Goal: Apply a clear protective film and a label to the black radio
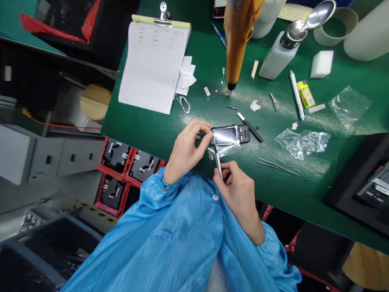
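My left hand [187, 148] pinches the left end of a small black phone-like device [231, 134] with a glossy screen, held just above the green table [158, 125]. A clear film [223, 150] hangs under the device. My right hand [238, 188] is closed round a thin white tool [218, 162] whose tip points up at the device's lower left edge. Both arms wear blue sleeves.
A clipboard with paper [153, 61] lies at the back left. An orange power tool [238, 36] stands behind the device, beside a white dispenser bottle [278, 56]. Tweezers [276, 165], plastic bags [302, 142], a white pen [296, 94] and a black tool [251, 127] lie to the right. Red-edged trays [121, 162] sit below the table's edge.
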`<state>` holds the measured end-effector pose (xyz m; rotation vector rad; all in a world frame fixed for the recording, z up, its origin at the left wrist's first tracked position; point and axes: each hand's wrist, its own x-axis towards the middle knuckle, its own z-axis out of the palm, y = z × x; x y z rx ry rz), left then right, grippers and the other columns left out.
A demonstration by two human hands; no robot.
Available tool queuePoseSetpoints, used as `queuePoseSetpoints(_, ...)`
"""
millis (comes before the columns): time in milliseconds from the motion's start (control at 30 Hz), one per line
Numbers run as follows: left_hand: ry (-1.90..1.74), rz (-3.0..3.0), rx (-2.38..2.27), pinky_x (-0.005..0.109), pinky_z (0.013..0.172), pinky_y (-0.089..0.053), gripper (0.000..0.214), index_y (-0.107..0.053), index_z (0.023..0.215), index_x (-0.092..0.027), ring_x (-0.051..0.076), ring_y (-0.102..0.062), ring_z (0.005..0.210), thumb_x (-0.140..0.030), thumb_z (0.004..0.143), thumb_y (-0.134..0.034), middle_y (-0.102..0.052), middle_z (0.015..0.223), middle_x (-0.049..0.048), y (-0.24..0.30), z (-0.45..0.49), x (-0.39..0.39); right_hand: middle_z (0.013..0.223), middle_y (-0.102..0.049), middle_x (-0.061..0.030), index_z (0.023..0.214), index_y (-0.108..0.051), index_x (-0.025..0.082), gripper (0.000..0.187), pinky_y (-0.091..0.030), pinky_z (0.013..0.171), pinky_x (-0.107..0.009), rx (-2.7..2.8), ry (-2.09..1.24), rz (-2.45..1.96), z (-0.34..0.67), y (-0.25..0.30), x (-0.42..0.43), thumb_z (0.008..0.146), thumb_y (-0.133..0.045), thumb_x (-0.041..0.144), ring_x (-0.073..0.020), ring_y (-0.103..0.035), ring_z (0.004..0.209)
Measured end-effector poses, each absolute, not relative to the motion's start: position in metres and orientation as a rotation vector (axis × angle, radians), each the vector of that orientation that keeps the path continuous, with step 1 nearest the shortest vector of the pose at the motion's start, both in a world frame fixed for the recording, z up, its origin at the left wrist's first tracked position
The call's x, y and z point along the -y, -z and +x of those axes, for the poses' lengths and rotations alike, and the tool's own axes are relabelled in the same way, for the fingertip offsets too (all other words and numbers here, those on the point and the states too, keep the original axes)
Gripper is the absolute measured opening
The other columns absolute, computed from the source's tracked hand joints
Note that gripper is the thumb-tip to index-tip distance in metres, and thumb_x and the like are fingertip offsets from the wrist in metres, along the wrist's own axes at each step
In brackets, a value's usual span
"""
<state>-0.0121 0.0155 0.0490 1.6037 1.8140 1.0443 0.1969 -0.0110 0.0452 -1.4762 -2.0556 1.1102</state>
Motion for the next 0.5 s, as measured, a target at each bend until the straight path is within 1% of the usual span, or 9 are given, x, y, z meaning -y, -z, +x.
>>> queuePoseSetpoints(100, -1.036, 1.626, -1.822, 0.032, 0.088, -0.065, 0.01, -0.069, 0.106, -0.023, 0.021, -0.078, 0.115, -0.027, 0.113, -0.065, -0.081, 0.124, 0.0088, -0.053, -0.011, -0.014, 0.074, -0.07, 0.0057, 0.102, -0.069, 0.024, 0.016, -0.042, 0.059, -0.027, 2.064, -1.111, -1.475, 0.199, -0.047, 0.014, 0.111, -0.064, 0.037, -0.0118, -0.056, 0.05)
queuePoseSetpoints(267, -1.04, 1.664, -1.808, 0.034, 0.09, -0.066, 0.01, -0.069, 0.107, -0.024, 0.021, -0.078, 0.117, -0.028, 0.115, -0.064, -0.081, 0.125, 0.008, -0.062, -0.009, -0.009, 0.074, -0.07, 0.0049, 0.101, -0.069, 0.024, 0.021, -0.041, 0.058, -0.028, 2.081, -1.071, -1.49, 0.204, -0.048, 0.022, 0.113, -0.06, 0.039, -0.0123, -0.055, 0.05)
queuePoseSetpoints(433, -1.035, 1.708, -1.802, 0.037, 0.092, -0.066, 0.01, -0.068, 0.107, -0.025, 0.022, -0.078, 0.117, -0.028, 0.115, -0.065, -0.082, 0.125, 0.008, -0.072, -0.007, -0.003, 0.075, -0.07, 0.0047, 0.101, -0.069, 0.024, 0.017, -0.039, 0.057, -0.027, 2.104, -1.067, -1.445, 0.209, -0.052, 0.027, 0.112, -0.061, 0.035, -0.0124, -0.056, 0.05)
queuePoseSetpoints(500, -1.036, 1.729, -1.789, 0.037, 0.092, -0.066, 0.009, -0.068, 0.107, -0.025, 0.022, -0.078, 0.117, -0.027, 0.115, -0.065, -0.082, 0.124, 0.0074, -0.077, -0.006, -0.001, 0.075, -0.072, 0.0044, 0.102, -0.068, 0.024, 0.016, -0.039, 0.057, -0.027, 2.125, -1.077, -1.438, 0.212, -0.055, 0.029, 0.112, -0.061, 0.033, -0.0127, -0.058, 0.05)
